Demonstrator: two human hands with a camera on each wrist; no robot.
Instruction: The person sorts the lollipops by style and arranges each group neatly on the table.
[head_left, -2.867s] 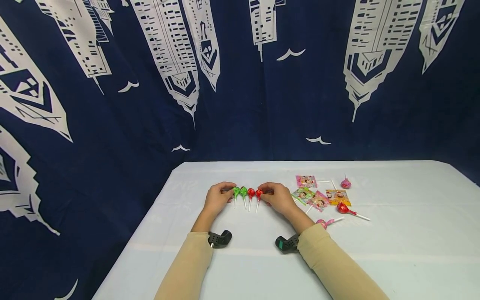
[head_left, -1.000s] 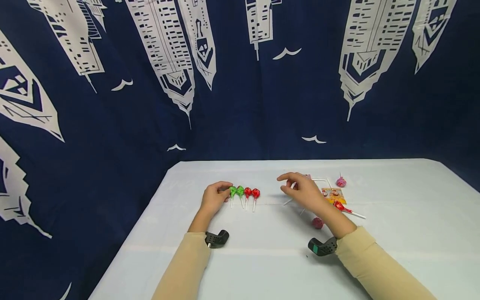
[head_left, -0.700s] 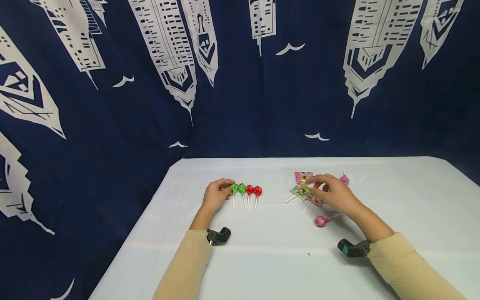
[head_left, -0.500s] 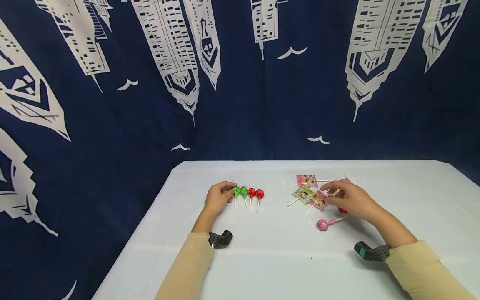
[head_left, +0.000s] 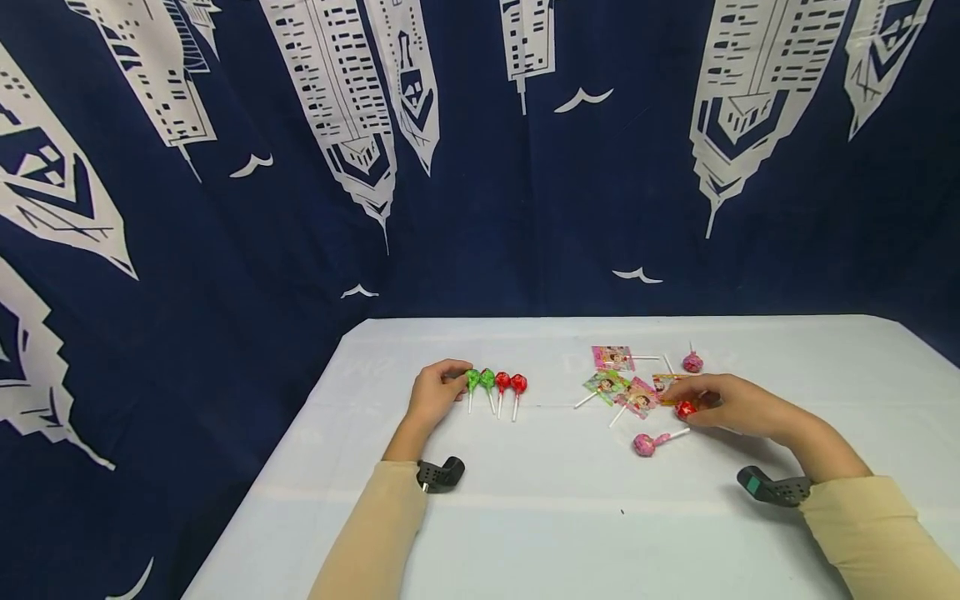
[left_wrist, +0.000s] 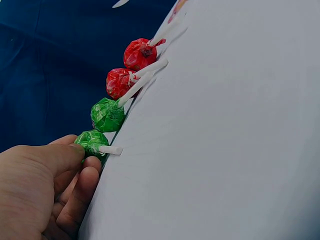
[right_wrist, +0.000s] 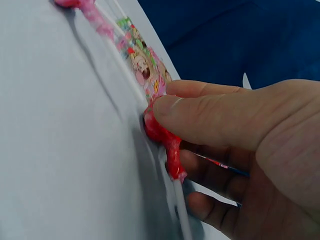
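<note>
Two green and two red lollipops stand side by side in a row left of the table's middle, sticks toward me. My left hand [head_left: 435,395] pinches the outermost green lollipop [left_wrist: 92,142] between thumb and fingers. Beside it come the second green lollipop [left_wrist: 107,115], a red lollipop [left_wrist: 120,83] and the last red lollipop [left_wrist: 140,54]. Over on the right, my right hand [head_left: 742,407] has its thumb and forefinger around the head of another red lollipop [right_wrist: 156,122]; its stick [right_wrist: 181,207] points back under the palm.
Flat-wrapped lollipops lie near the right hand: pink [head_left: 612,358], green [head_left: 606,383], another pink [head_left: 640,398] and an orange one [head_left: 663,382] partly covered by the hand. Round pink lollipops lie behind [head_left: 692,362] and in front [head_left: 644,445]. A dark printed curtain [head_left: 480,208] hangs behind the white table [head_left: 525,517].
My right hand has left the last red lollipop of the row, swung right over the wrapped lollipops and come down on the loose red one. My left hand stays at the green lollipop.
</note>
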